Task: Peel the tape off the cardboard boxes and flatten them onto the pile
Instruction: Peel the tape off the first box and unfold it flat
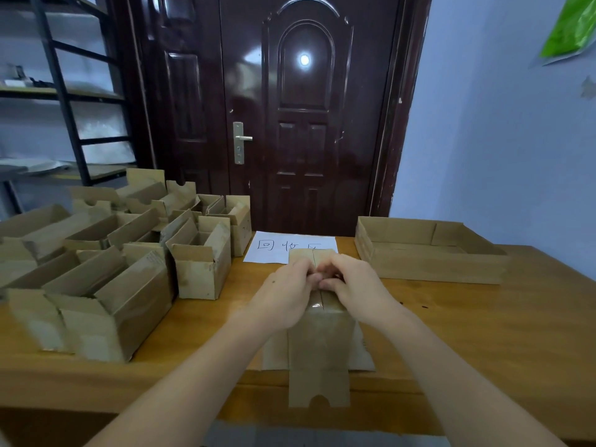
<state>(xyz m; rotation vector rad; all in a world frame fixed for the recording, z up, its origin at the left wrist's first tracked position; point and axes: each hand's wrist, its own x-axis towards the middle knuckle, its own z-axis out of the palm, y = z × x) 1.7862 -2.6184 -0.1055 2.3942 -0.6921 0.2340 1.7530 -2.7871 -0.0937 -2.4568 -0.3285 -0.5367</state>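
Both hands, left [285, 287] and right [350, 282], fingers curled onto taped box [319, 330]; open-flapped boxes [106, 269] alongside.

Many open boxes [135, 269] crowd the left side of the bench [483, 333] and block the way there. A low tray box [429, 253] fills the far right corner. The right side near the front edge has room.
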